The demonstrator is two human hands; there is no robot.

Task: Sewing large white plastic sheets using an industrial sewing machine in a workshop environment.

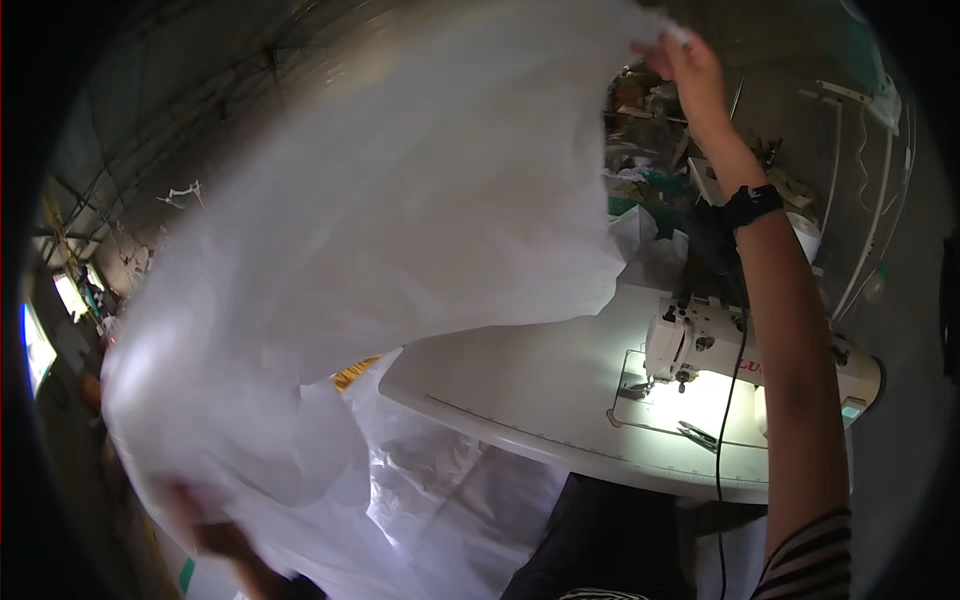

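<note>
My right hand (690, 65) pinches the sheet (400, 230) high by one corner, while my left hand (215, 535) closes its grip on the low edge. Held so, it hangs spread above the desk (530, 390), clear of the sewing machine (720, 345).

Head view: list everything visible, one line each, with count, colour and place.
sheet: one, white translucent, held up across left and centre
sewing machine: one, white, right on the table
table: one, white, centre right
scissors: one, dark, below the machine
cable: one, black, hanging over the table edge
clutter: mixed, behind the table
wristband: one, black, right wrist
right hand: raised, gripping the sheet's top edge
left hand: low left, behind the sheet
</note>
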